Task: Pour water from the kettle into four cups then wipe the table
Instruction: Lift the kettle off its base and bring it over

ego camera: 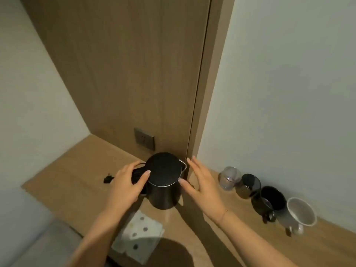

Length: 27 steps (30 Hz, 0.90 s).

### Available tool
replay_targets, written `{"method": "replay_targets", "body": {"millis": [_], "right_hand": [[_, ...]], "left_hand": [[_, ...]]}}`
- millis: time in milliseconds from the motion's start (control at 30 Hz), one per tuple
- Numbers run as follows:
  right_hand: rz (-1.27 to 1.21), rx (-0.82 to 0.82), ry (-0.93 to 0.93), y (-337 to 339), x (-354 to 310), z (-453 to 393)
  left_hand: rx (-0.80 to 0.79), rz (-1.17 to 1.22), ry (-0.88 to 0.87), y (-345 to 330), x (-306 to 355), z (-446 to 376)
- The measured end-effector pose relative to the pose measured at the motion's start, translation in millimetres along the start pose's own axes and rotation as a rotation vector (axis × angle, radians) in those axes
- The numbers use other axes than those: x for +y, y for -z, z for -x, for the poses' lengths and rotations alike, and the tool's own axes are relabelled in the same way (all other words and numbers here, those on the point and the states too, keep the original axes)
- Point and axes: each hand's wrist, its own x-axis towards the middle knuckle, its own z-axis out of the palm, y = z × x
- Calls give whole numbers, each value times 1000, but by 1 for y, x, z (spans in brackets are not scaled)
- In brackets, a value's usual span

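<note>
A black kettle with a metal rim stands on the wooden table against the back panel. My left hand is wrapped around the kettle's black handle on its left side, thumb resting on the lid. My right hand is open with fingers spread, just right of the kettle's spout, thumb tip near the rim. Along the right wall stand a clear glass cup, a dark glass cup, a black mug and a white mug. A white dotted cloth lies in front of the kettle.
A wall socket sits on the wooden back panel above the kettle. A black plug lies on the table left of my left hand. White walls close in on both sides. A dark round shadow covers the table's near edge.
</note>
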Motion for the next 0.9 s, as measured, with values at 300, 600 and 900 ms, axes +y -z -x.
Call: {"method": "replay_targets", "body": {"millis": [300,600,900], "right_hand": [[-776,39,-415,-53,-10,-10],[-743,81,-478,-44,1,-32],[-652,71,-487,-34,3,-62]], "left_hand": [[-88,565,281,-17,-47,-18],[-174,413,314,-11,-37,12],[-270,350,329,-29,-19,35]]}}
